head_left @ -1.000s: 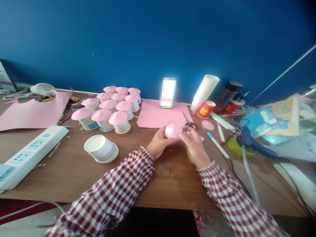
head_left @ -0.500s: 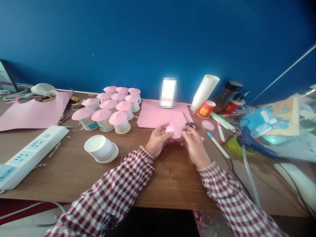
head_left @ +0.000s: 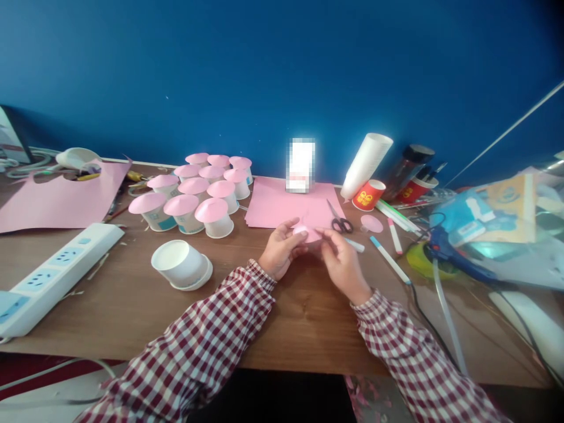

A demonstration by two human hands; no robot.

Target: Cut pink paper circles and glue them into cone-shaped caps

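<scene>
Between both hands, above the front middle of the table, is a piece of pink paper (head_left: 307, 233) curved into a shallow cone. My left hand (head_left: 282, 249) pinches its left side, thumb on top. My right hand (head_left: 342, 258) grips its right edge between thumb and fingers; the fingertips are partly hidden. Just beyond lies a stack of pink sheets (head_left: 268, 205), with black-handled scissors (head_left: 340, 222) at its right corner. A small pink paper disc (head_left: 371, 223) rests right of the scissors.
Paper cups with pink cone tops (head_left: 211, 210) stand in rows at left. Nearer are white paper cups (head_left: 176, 261) and a power strip (head_left: 61, 270). To the right are leaning stacked cups (head_left: 368, 161), a red cup (head_left: 369, 194), markers (head_left: 390, 260) and a blue glue gun (head_left: 458, 255).
The pink paper has gone from a flatter, wider shape to a tighter cone. My right hand has shifted slightly left, closer to my left hand, uncovering the scissors' handles.
</scene>
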